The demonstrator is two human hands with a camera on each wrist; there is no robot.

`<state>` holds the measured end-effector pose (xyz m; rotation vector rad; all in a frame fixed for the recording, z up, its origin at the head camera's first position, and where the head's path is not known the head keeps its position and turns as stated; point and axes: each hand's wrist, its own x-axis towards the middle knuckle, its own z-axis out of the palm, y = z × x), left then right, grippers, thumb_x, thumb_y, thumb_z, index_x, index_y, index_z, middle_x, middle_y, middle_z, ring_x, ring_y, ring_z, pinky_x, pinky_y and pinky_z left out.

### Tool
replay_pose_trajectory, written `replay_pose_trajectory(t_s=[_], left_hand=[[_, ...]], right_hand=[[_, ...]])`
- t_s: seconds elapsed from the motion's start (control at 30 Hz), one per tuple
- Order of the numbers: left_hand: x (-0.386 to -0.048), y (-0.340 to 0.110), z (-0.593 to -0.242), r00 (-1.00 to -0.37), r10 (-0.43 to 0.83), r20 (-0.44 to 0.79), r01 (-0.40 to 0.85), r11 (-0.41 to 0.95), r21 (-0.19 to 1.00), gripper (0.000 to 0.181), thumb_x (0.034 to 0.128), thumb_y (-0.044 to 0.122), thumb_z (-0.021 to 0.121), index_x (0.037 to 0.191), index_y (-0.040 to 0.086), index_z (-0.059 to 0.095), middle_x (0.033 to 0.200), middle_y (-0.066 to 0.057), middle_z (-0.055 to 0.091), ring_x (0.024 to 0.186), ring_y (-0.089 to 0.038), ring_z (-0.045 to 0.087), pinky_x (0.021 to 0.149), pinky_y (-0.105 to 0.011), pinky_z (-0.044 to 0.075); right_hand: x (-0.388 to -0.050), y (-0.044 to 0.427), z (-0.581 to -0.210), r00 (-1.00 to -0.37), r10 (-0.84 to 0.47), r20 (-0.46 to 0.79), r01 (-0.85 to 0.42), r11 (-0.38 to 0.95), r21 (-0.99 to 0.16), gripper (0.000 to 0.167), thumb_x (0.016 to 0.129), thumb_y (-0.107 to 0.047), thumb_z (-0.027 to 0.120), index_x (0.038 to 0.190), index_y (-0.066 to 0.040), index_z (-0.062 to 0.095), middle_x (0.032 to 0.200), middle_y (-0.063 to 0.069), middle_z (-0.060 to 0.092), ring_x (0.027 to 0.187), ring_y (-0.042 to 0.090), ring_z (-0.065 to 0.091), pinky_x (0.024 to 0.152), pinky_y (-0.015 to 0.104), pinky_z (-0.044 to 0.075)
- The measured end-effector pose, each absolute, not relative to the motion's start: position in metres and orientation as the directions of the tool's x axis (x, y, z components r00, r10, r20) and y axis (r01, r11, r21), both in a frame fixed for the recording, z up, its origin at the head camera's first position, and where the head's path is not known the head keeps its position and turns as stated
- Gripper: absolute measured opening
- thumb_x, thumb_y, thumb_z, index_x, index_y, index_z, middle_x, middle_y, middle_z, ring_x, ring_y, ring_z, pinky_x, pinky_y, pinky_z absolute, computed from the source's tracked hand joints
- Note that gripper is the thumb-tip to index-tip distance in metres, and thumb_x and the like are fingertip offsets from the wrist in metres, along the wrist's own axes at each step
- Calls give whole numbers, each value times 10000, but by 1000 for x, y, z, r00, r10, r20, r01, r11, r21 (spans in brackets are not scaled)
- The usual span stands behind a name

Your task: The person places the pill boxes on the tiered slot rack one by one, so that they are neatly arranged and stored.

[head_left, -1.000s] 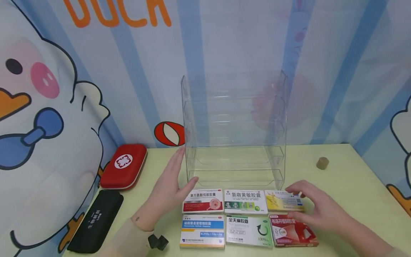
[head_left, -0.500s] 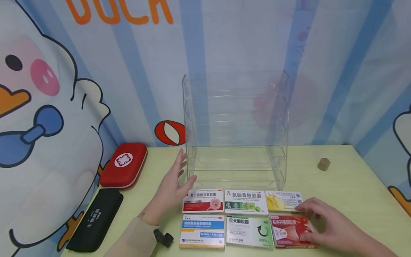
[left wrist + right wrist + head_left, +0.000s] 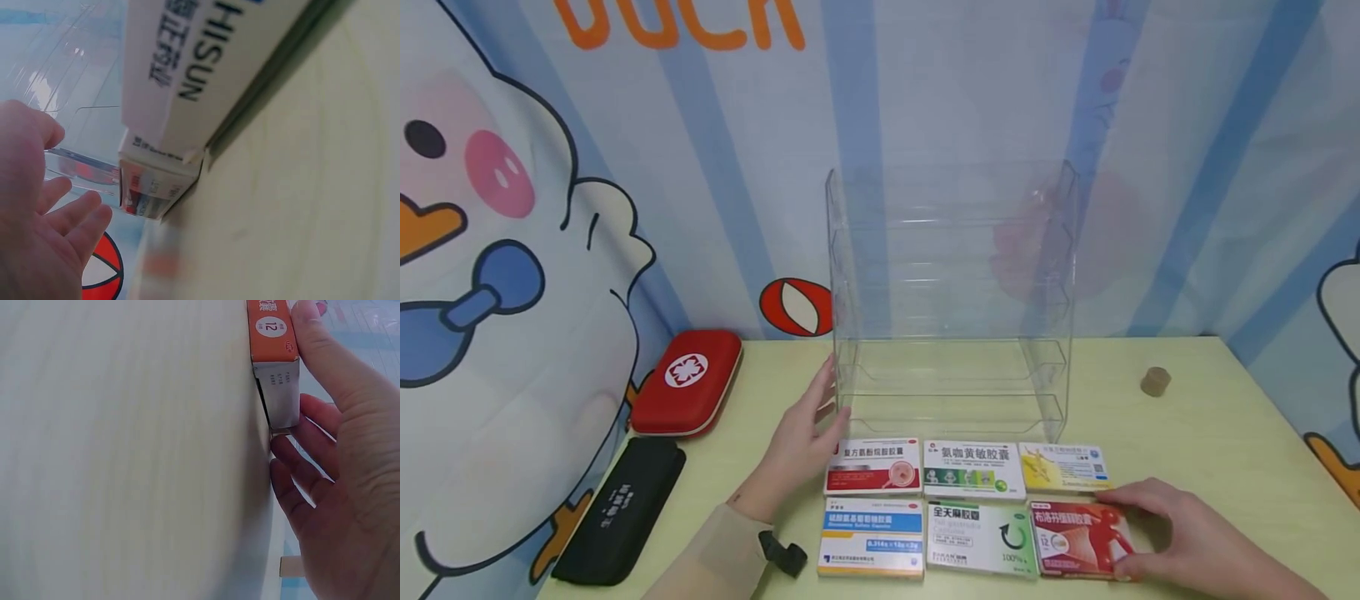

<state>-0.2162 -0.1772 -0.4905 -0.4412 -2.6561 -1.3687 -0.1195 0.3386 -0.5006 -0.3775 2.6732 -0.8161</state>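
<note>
My right hand (image 3: 1187,533) grips the red medicine box (image 3: 1075,542) at its right end, thumb at the near corner and index finger at the far side. In the right wrist view, the thumb lies along the box (image 3: 274,328) and the other fingers curl behind its end. My left hand (image 3: 797,454), fingers extended, is at the lower left side of a clear tiered display rack (image 3: 951,396). Its thumb is close to the rack and the white-and-red box (image 3: 872,467); contact is unclear. The left wrist view shows those fingers (image 3: 78,215) spread, pinching nothing.
Beside the red box are a green-and-white box (image 3: 977,537) and a blue-and-white box (image 3: 871,542). Behind lie a white-and-green box (image 3: 973,468) and a yellow box (image 3: 1063,468). A red case (image 3: 685,383), black pouch (image 3: 617,512) and small brown cylinder (image 3: 1155,382) stand farther out.
My right hand has moved from the yellow box toward the near right, onto the red box's right end. My left hand has drifted slightly down beside the rack. The boxes stay in place.
</note>
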Motion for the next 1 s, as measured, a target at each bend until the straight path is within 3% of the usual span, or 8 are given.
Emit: replay_pose_trajectory(t_s=[0.2,0.43,0.57,0.7,0.87,1.0], left_hand=[[-217,-179,-494,-946,214,245,323,534,781,919,1094,171,674,1767,437,108,1808,-33,371,1564,-343,548,1191,-539,552],[-215,-180,-498,-960,199,194,270,498,824,896,1105,202,664,1737,528,120,1800,17,385,1572,-318,542,1188,-537,554],[-214,-181,-500,-970,180,164,234,492,839,866,1111,244,659,1725,555,133,1784,38,411,1574,-295,542,1190,-524,555],[-214,-182,-501,-976,171,138,205,481,853,848,1112,290,655,1713,582,133,1779,29,422,1575,-295,542,1188,-526,556],[-215,-181,-504,-978,157,139,198,471,859,845,1112,286,654,1707,594,139,1767,27,441,1570,-292,548,1186,-531,560],[-216,-180,-508,-975,157,159,215,462,860,832,1113,268,657,1713,574,168,1757,19,459,1555,-289,565,1183,-520,564]], right_hand=[[-119,338,-497,-916,-319,-245,-119,797,-593,652,864,-497,921,1432,-268,697,1471,36,672,1268,221,623,854,138,566],[-116,341,-497,-927,-342,-153,-128,673,-728,553,921,-339,897,1419,-187,712,1408,115,708,1035,-10,677,833,174,634],[-115,342,-496,-941,-315,-120,-112,629,-770,460,957,-245,861,1389,-136,743,1391,164,718,1005,-9,727,822,203,662],[-116,338,-491,-959,-279,-54,-137,622,-771,404,942,-215,873,1333,-176,780,1346,22,746,1022,-28,726,807,208,671],[-123,328,-480,-943,-270,195,-323,597,-735,395,887,-63,899,1269,-105,806,1241,-217,722,989,-54,731,742,201,673],[-130,315,-468,-912,-247,326,-409,576,-708,437,852,25,901,1265,-75,802,1230,-300,686,980,-70,735,730,171,662]])
